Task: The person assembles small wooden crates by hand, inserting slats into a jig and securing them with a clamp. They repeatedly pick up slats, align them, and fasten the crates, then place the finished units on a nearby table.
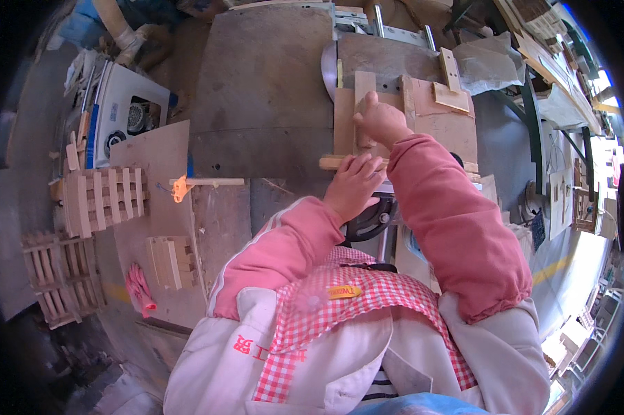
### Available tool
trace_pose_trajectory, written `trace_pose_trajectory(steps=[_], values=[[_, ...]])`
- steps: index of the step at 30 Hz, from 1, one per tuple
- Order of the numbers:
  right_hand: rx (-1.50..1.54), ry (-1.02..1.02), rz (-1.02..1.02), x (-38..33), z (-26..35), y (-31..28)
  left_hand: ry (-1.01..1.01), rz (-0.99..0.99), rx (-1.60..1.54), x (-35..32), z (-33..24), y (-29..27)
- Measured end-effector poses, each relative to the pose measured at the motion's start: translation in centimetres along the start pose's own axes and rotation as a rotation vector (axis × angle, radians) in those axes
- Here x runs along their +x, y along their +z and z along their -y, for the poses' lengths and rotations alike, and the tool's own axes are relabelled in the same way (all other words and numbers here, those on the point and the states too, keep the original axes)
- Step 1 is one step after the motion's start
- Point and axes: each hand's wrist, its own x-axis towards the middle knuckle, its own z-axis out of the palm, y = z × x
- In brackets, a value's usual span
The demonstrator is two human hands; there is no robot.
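Ahead of me is a saw table with a round saw blade rising at its right edge. Just right of the blade, a pale wooden strip lies lengthwise on a wooden board. My right hand is closed over this strip and bears on it, thumb side up; its fingertips are partly hidden. Closer to me, my left hand has its fingers bent over a wooden crossbar along the board's near edge. Both hands are on the near right side of the blade.
A small wooden block sits right of my right hand. At left are stacked slatted wood pieces, cut blocks, an orange clamp-like item, pink gloves and a white machine. A dark machine knob lies below my hands.
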Motion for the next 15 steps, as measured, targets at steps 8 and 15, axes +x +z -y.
trace_pose_trajectory(steps=[8, 15], values=[[0.11, -0.087, -0.012, -6.2, -3.8, -1.4, -0.012, 0.047, -0.064, -5.6, -4.4, 0.1], [-0.162, -0.018, -0.043, -10.7, -14.8, -6.1, -0.066, 0.038, -0.241, -8.2, -6.2, 0.1]])
